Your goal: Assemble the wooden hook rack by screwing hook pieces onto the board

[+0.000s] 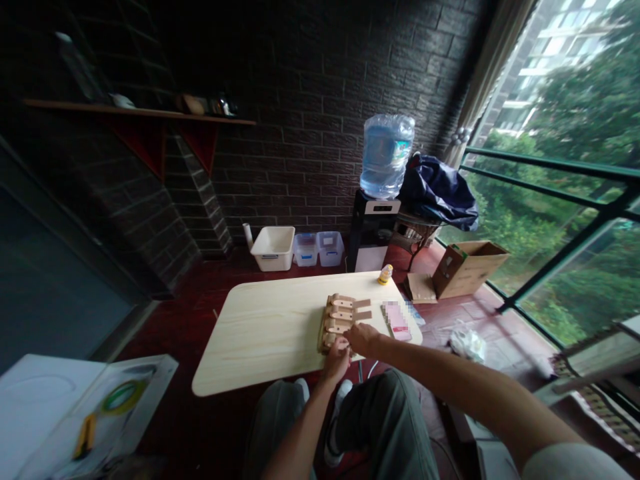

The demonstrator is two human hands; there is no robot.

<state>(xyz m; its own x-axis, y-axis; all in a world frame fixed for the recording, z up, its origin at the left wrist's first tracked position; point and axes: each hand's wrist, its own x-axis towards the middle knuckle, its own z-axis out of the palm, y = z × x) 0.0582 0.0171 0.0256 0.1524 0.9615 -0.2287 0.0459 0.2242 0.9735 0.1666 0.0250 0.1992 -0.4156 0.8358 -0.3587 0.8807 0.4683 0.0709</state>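
Observation:
A tan block-like object [341,315] with several rounded straps across it lies on the pale wooden table [260,327], right of its middle. Two flat brown strips [363,315] stick out from its right side. My left hand [338,356] is at the object's near end, its fingers drawn together. Just to the right, my right hand [363,339] has its fingers bent down over the near straps, close to the left fingertips. Whatever lies between the fingers is too small to make out.
A pink packet [397,320] and a small yellow-capped bottle [385,274] are on the table's right side. Beyond the table stand plastic bins [273,250], a water dispenser [375,230] and a cardboard box [467,270]. A white surface with a yellow-handled tool [86,435] is at lower left.

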